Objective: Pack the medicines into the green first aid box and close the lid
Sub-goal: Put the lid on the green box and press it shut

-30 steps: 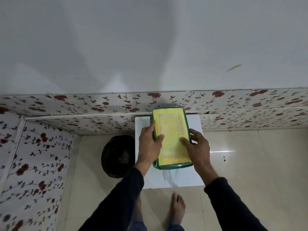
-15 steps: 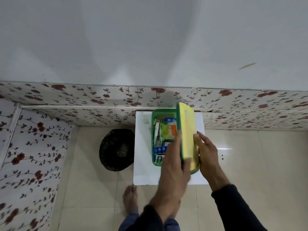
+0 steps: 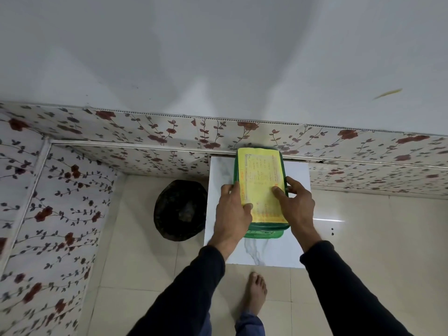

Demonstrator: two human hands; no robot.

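The green first aid box (image 3: 264,233) stands on a small white marble-patterned table (image 3: 269,252). Its lid (image 3: 260,172), which carries a yellow printed label, lies flat on the box, so the medicines inside are hidden. My left hand (image 3: 231,215) grips the left side of the lid, thumb on top of the label. My right hand (image 3: 297,206) holds the right side, with its fingers pressed on the label.
A black round object (image 3: 180,209) sits on the tiled floor just left of the table. Floral wall panels (image 3: 150,132) run behind the table and along the left. My bare foot (image 3: 255,292) stands in front of the table.
Half a second ago the lid stood upright in both hands and the medicines showed inside the box. Now the lid is down flat with both hands on it.
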